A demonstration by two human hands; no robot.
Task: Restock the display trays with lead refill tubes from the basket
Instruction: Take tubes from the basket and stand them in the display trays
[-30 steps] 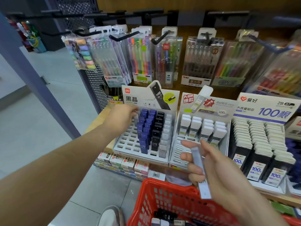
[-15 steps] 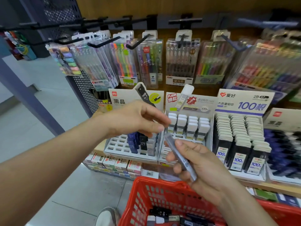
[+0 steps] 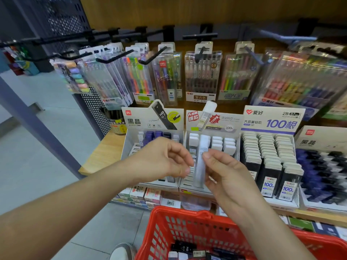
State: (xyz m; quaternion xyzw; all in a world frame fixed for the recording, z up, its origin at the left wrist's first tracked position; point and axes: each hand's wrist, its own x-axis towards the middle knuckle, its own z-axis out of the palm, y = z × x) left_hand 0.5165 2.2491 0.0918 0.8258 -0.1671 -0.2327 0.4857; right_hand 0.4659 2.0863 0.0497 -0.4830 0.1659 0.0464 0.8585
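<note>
My right hand (image 3: 227,179) pinches a pale grey lead refill tube (image 3: 200,166) upright in front of the display trays. My left hand (image 3: 163,160) hovers just left of it, fingers curled, fingertips at the tube's left edge; whether they pinch it is unclear. Behind the hands stand the left tray (image 3: 127,147) of blue, black and grey tubes and the middle tray (image 3: 193,192) of white-capped tubes. Below, the red basket (image 3: 187,222) holds several more tubes (image 3: 185,247).
To the right stand a full "100" tray (image 3: 270,156) and another tray of blue and black tubes (image 3: 323,166). Pen packs (image 3: 201,77) hang on black hooks above. Small boxes (image 3: 142,192) line the shelf below. A blue post (image 3: 37,124) and grey floor lie left.
My left hand left the left tray and came across to the tube. My right hand raised the tube and turned it upright in front of the middle tray.
</note>
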